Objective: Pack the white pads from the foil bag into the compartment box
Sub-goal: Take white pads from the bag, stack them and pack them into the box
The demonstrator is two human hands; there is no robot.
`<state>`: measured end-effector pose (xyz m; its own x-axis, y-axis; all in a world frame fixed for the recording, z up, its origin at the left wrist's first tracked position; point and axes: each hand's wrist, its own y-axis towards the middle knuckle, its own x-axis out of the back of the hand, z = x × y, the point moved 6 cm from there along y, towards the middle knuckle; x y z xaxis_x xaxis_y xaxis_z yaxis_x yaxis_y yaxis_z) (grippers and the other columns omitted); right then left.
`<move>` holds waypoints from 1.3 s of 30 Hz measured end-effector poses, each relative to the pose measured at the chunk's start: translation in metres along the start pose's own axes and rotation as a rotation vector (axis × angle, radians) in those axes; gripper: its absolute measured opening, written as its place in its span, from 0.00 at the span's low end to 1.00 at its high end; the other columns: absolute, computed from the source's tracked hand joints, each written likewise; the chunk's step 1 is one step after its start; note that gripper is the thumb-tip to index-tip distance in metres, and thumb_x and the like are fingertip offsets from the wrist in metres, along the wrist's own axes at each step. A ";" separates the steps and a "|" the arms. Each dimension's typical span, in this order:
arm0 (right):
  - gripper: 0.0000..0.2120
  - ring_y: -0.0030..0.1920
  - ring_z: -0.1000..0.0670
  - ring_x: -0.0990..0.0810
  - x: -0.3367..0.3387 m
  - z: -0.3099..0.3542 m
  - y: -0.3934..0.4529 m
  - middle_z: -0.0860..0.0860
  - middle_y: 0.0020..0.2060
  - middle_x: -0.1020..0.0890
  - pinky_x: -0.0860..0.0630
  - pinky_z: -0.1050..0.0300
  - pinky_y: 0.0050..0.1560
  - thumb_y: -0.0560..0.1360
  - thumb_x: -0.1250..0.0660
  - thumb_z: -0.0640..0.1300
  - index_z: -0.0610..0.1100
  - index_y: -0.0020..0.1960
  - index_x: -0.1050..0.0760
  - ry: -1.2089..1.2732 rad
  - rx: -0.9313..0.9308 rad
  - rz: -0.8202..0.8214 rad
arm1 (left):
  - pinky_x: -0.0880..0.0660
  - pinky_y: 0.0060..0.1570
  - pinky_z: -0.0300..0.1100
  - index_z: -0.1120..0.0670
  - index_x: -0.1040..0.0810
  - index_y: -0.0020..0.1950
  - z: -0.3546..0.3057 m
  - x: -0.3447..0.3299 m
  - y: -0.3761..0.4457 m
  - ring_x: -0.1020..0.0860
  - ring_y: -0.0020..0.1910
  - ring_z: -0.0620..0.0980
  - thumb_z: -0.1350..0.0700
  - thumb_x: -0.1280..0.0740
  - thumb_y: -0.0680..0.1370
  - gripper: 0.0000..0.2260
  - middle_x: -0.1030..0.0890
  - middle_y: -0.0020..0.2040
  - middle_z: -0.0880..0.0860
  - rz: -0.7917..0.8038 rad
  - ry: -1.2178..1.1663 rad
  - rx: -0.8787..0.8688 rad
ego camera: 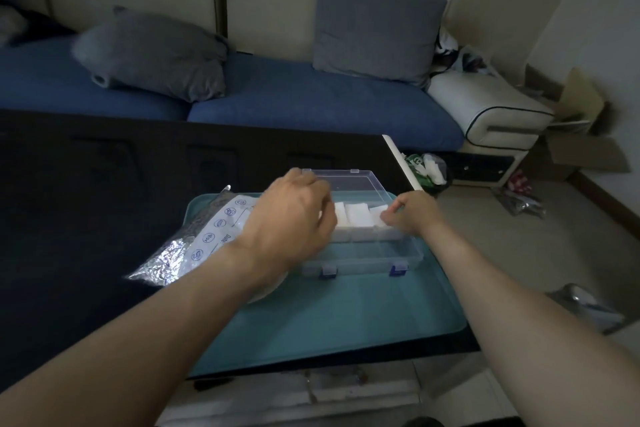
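1. Head view: we see the box [362, 253] open on the teal tray [346, 315], its long axis running 9 to 3 o'clock and its lid [349, 180] tipped back toward 12.
2. White pads [358, 215] already fill the far row; the near row looks empty, so we judge the job roughly half done.
3. The bag [194, 239] lies at 9 o'clock of the box, mouth pointing toward 1.
4. Our left hand [294, 218] is blurred, fingers curled over the pads; its grip we cannot tell.
5. Our right hand [412, 213] pinches the rightmost pad.
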<state>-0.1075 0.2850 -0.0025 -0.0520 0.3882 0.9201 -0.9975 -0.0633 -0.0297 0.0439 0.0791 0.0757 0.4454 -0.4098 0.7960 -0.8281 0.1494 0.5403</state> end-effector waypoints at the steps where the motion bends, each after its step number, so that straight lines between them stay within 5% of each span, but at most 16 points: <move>1: 0.09 0.52 0.41 0.20 0.008 0.000 -0.001 0.46 0.48 0.16 0.22 0.51 0.55 0.72 0.34 0.47 0.49 0.34 0.24 0.021 -0.011 -0.087 | 0.25 0.46 0.52 0.57 0.22 0.45 0.009 0.007 -0.003 0.25 0.44 0.55 0.51 0.40 0.78 0.11 0.22 0.43 0.54 0.027 0.050 0.064; 3: 0.10 0.46 0.45 0.21 0.031 0.009 -0.010 0.50 0.41 0.18 0.27 0.60 0.44 0.74 0.35 0.42 0.50 0.35 0.24 0.116 0.032 -0.266 | 0.26 0.50 0.51 0.58 0.24 0.52 0.030 0.014 -0.013 0.25 0.51 0.57 0.45 0.37 0.78 0.15 0.23 0.49 0.56 0.131 0.169 0.200; 6: 0.07 0.42 0.53 0.21 0.056 0.045 -0.033 0.54 0.38 0.18 0.30 0.65 0.44 0.76 0.31 0.39 0.48 0.41 0.20 0.352 0.144 -0.292 | 0.27 0.53 0.50 0.57 0.29 0.57 0.058 0.014 -0.033 0.25 0.56 0.59 0.38 0.36 0.76 0.23 0.25 0.55 0.58 0.346 0.285 0.361; 10: 0.06 0.38 0.50 0.14 0.028 0.108 -0.077 0.52 0.33 0.16 0.17 0.51 0.46 0.75 0.27 0.40 0.49 0.41 0.20 0.556 0.245 0.087 | 0.25 0.44 0.47 0.57 0.28 0.42 0.083 0.011 -0.044 0.21 0.46 0.59 0.53 0.38 0.77 0.09 0.20 0.50 0.59 0.379 0.191 0.457; 13: 0.04 0.41 0.48 0.14 -0.023 0.142 -0.114 0.47 0.41 0.14 0.16 0.49 0.48 0.74 0.26 0.41 0.45 0.48 0.20 0.509 0.264 0.388 | 0.28 0.38 0.44 0.59 0.24 0.42 0.097 0.014 -0.046 0.22 0.39 0.58 0.57 0.40 0.79 0.09 0.19 0.44 0.60 0.342 0.119 0.550; 17: 0.26 0.52 0.49 0.21 -0.059 0.156 -0.127 0.51 0.52 0.22 0.29 0.60 0.48 0.70 0.23 0.48 0.42 0.65 0.25 0.209 0.325 0.314 | 0.29 0.37 0.43 0.61 0.21 0.50 0.107 0.015 -0.048 0.23 0.38 0.57 0.60 0.39 0.80 0.08 0.19 0.43 0.59 0.325 0.042 0.602; 23: 0.42 0.60 0.49 0.21 -0.078 0.175 -0.130 0.49 0.65 0.22 0.26 0.59 0.57 0.66 0.19 0.56 0.42 0.73 0.32 0.380 0.294 0.414 | 0.34 0.26 0.38 0.47 0.24 0.42 0.121 0.019 -0.059 0.25 0.29 0.50 0.61 0.42 0.81 0.13 0.19 0.36 0.54 0.264 -0.156 0.679; 25: 0.41 0.57 0.49 0.21 -0.078 0.178 -0.130 0.49 0.60 0.20 0.27 0.60 0.51 0.65 0.18 0.53 0.43 0.71 0.32 0.422 0.289 0.375 | 0.33 0.24 0.37 0.44 0.25 0.40 0.123 0.022 -0.061 0.25 0.28 0.49 0.61 0.42 0.80 0.15 0.19 0.35 0.53 0.245 -0.188 0.695; 33: 0.30 0.38 0.60 0.23 -0.081 0.185 -0.132 0.54 0.42 0.20 0.30 0.69 0.35 0.67 0.19 0.44 0.48 0.65 0.27 0.546 0.316 0.274 | 0.32 0.29 0.40 0.58 0.21 0.43 0.130 0.025 -0.065 0.26 0.30 0.49 0.55 0.38 0.81 0.11 0.21 0.35 0.54 0.162 -0.314 0.789; 37: 0.12 0.38 0.55 0.19 -0.068 0.187 -0.133 0.57 0.37 0.22 0.20 0.58 0.37 0.72 0.25 0.40 0.46 0.54 0.20 0.667 0.360 0.174 | 0.30 0.36 0.41 0.49 0.25 0.47 0.120 0.025 -0.059 0.22 0.44 0.52 0.47 0.32 0.77 0.07 0.22 0.45 0.53 0.293 -0.149 0.637; 39: 0.08 0.39 0.48 0.16 -0.063 0.185 -0.132 0.55 0.41 0.20 0.17 0.52 0.39 0.73 0.26 0.39 0.44 0.52 0.18 0.699 0.351 0.173 | 0.30 0.46 0.44 0.49 0.25 0.53 0.114 0.021 -0.058 0.24 0.53 0.55 0.52 0.33 0.76 0.07 0.25 0.51 0.54 0.366 -0.128 0.564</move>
<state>0.0364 0.0993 0.0159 -0.3377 0.8255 0.4522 -0.9058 -0.4157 0.0824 0.0624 -0.0403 0.0304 0.0879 -0.5302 0.8433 -0.9838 -0.1788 -0.0099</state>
